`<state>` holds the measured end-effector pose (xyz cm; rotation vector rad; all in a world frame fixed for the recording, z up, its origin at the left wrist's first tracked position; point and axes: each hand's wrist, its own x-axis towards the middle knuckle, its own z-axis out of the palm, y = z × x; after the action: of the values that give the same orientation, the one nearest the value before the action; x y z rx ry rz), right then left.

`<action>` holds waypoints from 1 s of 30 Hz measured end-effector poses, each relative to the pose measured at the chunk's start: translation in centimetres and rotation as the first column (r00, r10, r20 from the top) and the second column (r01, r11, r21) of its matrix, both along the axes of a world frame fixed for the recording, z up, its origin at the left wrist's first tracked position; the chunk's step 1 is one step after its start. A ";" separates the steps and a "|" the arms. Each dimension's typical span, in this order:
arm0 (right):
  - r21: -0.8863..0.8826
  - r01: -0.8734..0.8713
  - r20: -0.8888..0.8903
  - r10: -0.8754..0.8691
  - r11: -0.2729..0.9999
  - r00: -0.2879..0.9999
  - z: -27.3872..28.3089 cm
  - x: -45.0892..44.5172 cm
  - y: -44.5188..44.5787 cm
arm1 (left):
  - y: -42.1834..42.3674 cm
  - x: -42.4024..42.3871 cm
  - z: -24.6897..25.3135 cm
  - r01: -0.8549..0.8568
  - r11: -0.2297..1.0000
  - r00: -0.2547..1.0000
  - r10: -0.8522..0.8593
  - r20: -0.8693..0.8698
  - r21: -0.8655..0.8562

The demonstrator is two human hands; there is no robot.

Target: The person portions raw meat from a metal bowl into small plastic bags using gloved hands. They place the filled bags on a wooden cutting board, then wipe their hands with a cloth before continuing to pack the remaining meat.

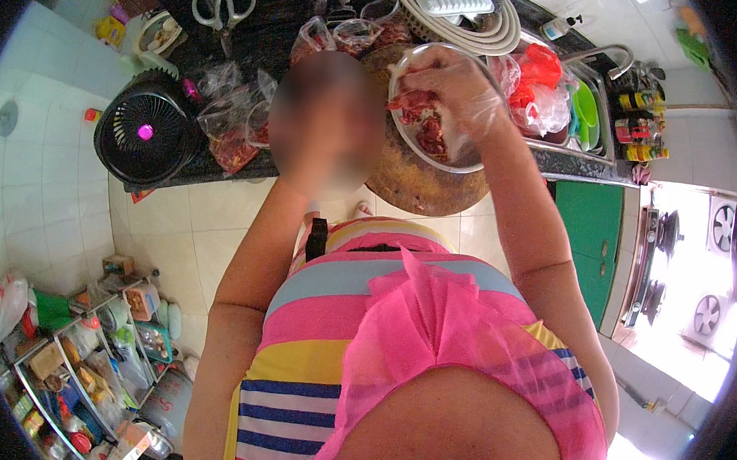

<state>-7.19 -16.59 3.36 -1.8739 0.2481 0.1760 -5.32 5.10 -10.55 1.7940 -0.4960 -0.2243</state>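
My right hand [447,86], in a clear plastic glove, is inside a metal bowl [403,142]. Its fingers are closed around dark red strips of raw meat [411,103], and more meat lies below them. The bowl rests on a thick round wooden chopping board [434,193]. A blurred patch covers my left hand [325,123], left of the bowl, so its grip and whatever it touches are hidden. Clear plastic bags of meat [234,149] sit on the counter to its left, and further bags [355,33] stand behind it.
White-handled scissors [224,6] lie at the back left, beyond a round black fan [143,131]. Stacked bowls and plates [507,30] stand behind the metal bowl. To the right, a sink [602,127] holds red and clear bags [542,82]. A loaded shelf rack [75,370] stands lower left.
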 end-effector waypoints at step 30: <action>-0.830 -0.380 -0.287 0.271 0.408 0.919 -0.2 -2.3 9.4 | 1.0 -0.3 2.0 -0.055 0.968 0.885 -0.068 -0.461 -0.247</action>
<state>-9.46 -7.23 3.12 -2.9812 0.0068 0.5001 -5.66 6.13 -8.58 1.4221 -0.1725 -0.5594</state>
